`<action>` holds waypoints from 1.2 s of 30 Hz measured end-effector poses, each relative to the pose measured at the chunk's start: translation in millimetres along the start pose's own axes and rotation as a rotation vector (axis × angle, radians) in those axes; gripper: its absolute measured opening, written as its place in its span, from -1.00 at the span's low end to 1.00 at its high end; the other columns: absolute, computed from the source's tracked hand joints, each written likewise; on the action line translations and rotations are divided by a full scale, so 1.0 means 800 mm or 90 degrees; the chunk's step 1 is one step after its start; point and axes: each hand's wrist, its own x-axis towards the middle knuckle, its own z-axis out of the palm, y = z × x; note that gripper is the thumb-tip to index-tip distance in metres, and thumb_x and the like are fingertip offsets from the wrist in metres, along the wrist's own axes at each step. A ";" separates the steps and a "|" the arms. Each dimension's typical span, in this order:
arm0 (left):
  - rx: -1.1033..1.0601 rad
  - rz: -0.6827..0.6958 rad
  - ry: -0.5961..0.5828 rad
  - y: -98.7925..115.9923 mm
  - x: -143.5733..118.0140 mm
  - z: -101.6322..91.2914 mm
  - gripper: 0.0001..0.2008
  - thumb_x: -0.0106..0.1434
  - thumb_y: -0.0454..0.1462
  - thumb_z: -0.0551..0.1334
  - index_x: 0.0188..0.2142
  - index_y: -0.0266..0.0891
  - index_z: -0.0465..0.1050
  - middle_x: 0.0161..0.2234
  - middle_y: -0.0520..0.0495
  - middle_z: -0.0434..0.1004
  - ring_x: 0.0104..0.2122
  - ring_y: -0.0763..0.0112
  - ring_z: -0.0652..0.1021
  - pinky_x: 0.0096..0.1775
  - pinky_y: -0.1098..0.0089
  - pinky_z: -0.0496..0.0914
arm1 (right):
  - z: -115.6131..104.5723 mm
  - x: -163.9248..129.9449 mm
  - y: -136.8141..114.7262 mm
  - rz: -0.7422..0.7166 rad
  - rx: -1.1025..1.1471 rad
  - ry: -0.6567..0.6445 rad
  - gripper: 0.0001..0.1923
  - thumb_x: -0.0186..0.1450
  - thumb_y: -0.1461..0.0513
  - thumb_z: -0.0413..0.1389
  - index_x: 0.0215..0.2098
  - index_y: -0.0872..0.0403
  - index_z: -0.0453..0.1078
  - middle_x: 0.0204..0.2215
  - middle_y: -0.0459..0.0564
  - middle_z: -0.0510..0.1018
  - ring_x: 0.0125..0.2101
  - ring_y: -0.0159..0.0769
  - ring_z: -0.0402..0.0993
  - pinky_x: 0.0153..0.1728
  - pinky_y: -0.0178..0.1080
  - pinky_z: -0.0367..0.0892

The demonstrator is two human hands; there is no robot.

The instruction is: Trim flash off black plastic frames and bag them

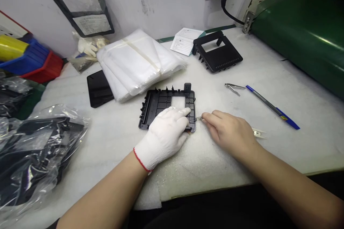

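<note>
A black plastic frame part (158,105) lies flat on white foam on the table. My left hand (168,134), in a white glove, presses down on its near right corner. My bare right hand (231,130) holds a small metal tool (259,133) whose tip touches the right edge of the frame; the tool's handle sticks out behind the hand.
A second black frame (217,55) and a paper slip (185,41) lie at the back. Nail clippers (233,87) and a blue pen (272,107) lie right. Folded white bags (137,62), a black panel (98,89), bagged black parts (34,150) sit left. A green conveyor (303,25) runs right.
</note>
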 end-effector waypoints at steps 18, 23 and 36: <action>-0.010 -0.020 -0.023 0.001 0.002 0.000 -0.91 0.17 -0.28 0.16 -0.36 -0.27 0.40 0.04 -0.12 0.38 -0.05 0.16 0.40 0.03 0.14 0.28 | 0.001 -0.002 0.009 -0.056 0.070 -0.002 -0.78 0.32 0.20 -0.08 -0.28 -0.01 0.41 -0.48 -0.14 0.45 -0.51 -0.38 0.34 -0.61 -0.33 -0.04; -0.056 -0.021 -0.026 0.001 0.001 -0.007 -0.92 0.15 -0.31 0.17 -0.33 -0.23 0.39 0.03 -0.08 0.37 -0.06 0.21 0.38 0.01 0.17 0.28 | -0.009 -0.005 0.014 -0.017 0.187 0.027 -0.76 0.32 0.18 -0.12 -0.25 0.03 0.37 -0.44 -0.10 0.47 -0.46 -0.36 0.38 -0.53 -0.34 0.15; -0.129 -0.048 -0.055 -0.001 0.003 -0.008 -0.79 0.16 -0.29 0.18 -0.22 -0.04 0.50 0.03 -0.02 0.34 -0.04 0.20 0.37 -0.01 0.15 0.28 | -0.007 0.000 0.020 -0.169 0.014 0.091 -0.79 0.32 0.24 -0.16 -0.22 0.11 0.27 -0.49 -0.06 0.45 -0.55 -0.34 0.36 -0.56 -0.30 0.15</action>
